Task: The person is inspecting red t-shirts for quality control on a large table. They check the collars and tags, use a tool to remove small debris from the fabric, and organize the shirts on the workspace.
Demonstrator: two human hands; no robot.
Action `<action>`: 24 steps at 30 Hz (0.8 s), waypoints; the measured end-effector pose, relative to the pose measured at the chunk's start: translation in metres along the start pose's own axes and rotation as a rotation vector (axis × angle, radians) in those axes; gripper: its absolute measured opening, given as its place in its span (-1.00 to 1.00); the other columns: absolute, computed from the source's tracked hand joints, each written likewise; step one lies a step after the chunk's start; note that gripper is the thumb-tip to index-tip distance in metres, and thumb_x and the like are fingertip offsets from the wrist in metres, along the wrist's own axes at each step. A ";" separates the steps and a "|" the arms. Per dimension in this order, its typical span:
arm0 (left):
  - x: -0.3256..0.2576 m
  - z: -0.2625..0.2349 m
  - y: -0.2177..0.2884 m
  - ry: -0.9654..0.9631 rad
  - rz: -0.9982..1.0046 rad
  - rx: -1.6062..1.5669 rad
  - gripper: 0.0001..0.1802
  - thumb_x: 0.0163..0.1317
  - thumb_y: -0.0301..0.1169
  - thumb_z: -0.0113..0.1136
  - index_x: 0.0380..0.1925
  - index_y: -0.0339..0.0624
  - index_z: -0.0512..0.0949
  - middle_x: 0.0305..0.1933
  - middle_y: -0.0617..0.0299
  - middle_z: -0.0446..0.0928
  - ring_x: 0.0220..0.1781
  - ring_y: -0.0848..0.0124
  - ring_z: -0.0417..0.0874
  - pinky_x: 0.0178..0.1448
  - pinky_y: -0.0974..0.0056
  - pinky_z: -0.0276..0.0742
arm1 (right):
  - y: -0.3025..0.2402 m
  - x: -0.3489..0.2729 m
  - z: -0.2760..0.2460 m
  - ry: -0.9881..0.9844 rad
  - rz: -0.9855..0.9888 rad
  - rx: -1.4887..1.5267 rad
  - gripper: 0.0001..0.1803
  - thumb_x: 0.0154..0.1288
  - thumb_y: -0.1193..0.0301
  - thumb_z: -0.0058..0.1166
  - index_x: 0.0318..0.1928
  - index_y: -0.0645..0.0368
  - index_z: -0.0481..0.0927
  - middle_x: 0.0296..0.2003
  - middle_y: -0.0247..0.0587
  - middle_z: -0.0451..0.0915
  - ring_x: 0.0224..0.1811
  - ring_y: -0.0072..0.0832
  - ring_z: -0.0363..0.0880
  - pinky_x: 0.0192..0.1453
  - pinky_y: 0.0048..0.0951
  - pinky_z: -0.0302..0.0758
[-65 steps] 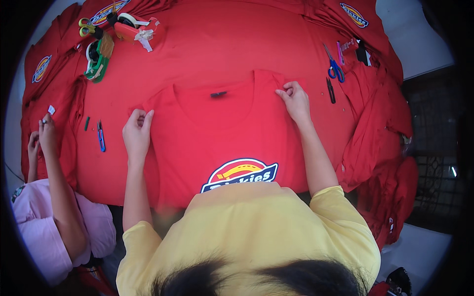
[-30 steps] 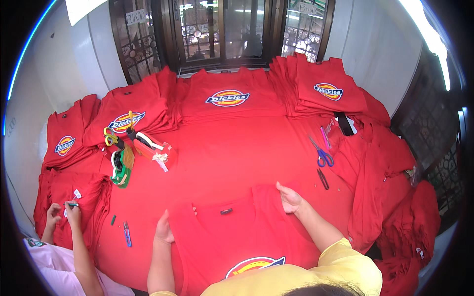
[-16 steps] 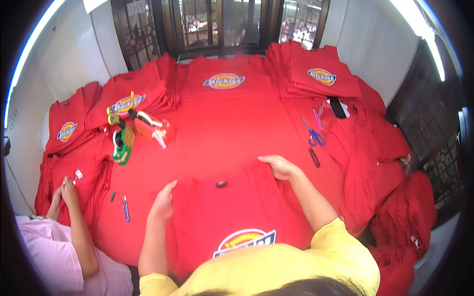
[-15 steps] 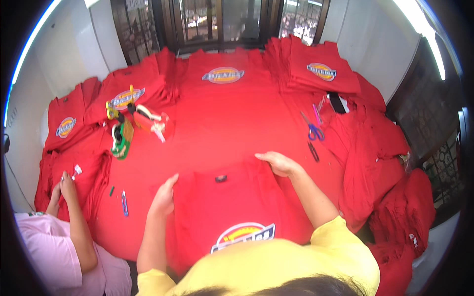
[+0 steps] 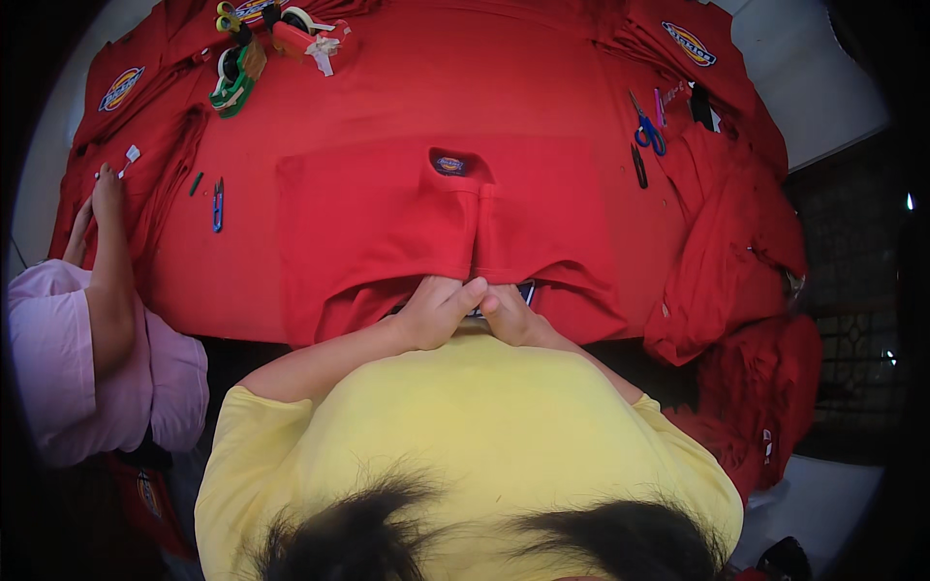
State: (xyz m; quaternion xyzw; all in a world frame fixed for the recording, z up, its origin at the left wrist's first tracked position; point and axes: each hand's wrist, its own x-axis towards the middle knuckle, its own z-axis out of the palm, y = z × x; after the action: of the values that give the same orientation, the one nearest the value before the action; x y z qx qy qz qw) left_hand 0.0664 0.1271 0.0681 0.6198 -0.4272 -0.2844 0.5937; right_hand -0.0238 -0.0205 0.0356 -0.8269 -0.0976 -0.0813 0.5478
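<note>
Shirt (image 5: 557, 218) lay on red cloth (image 5: 455, 87); left hand (image 5: 433, 315) and right hand (image 5: 513, 315) met at its near edge, fingertips hidden, their grip impossible to tell.

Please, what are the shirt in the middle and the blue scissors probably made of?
Shirt: matte fabric, perhaps knit, as it folds softly without shine. Blue scissors: evenly coloured, probably plastic handles and thin, likely metal blades; finish unclear.

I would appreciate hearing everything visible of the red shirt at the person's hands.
The red shirt looks like soft, matte fabric, lying partly folded on the table. A dark label shows in its collar opening. The left hand and right hand touch its near edge, grip partly hidden. A dark print peeks out beside them.
</note>
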 end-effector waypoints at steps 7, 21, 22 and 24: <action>-0.010 0.006 -0.011 -0.013 0.149 -0.040 -0.40 0.40 0.09 -0.22 -0.14 -0.33 0.41 -0.10 -0.02 0.46 -0.06 0.13 0.44 0.08 0.13 0.31 | -0.010 0.004 0.003 0.008 -0.069 0.018 0.04 0.33 -0.37 -0.54 0.26 0.49 0.17 0.22 0.31 0.25 0.30 0.07 0.23 0.35 -0.13 0.13; 0.001 -0.001 -0.021 -0.077 0.081 -0.112 -0.35 0.36 0.16 -0.16 -0.08 -0.30 0.40 -0.15 0.07 0.47 -0.03 0.20 0.45 0.12 0.14 0.32 | -0.002 0.014 0.000 -0.040 -0.010 0.042 0.06 0.26 -0.43 -0.50 0.23 0.39 0.25 0.13 0.20 0.38 0.21 0.07 0.34 0.26 -0.12 0.23; 0.000 -0.002 -0.022 -0.065 0.087 -0.120 -0.39 0.37 0.13 -0.14 -0.08 -0.30 0.40 -0.15 0.09 0.48 -0.03 0.23 0.46 0.11 0.16 0.33 | -0.005 0.016 -0.001 -0.049 0.006 0.056 0.07 0.25 -0.44 -0.49 0.23 0.39 0.25 0.14 0.18 0.38 0.22 0.06 0.33 0.28 -0.11 0.22; -0.002 -0.001 -0.020 0.078 0.049 -0.175 -0.45 0.37 0.05 -0.05 -0.10 -0.31 0.42 -0.14 0.14 0.51 -0.04 0.30 0.49 0.09 0.19 0.36 | 0.004 0.012 0.006 0.099 -0.028 0.112 -0.01 0.30 -0.38 -0.44 0.21 0.37 0.30 0.10 0.11 0.43 0.16 -0.01 0.40 0.25 -0.13 0.28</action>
State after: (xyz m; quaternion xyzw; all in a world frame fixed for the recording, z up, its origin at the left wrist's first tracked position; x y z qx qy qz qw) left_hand 0.0702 0.1281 0.0488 0.5656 -0.3922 -0.2819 0.6684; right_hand -0.0107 -0.0151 0.0330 -0.7886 -0.0865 -0.1242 0.5960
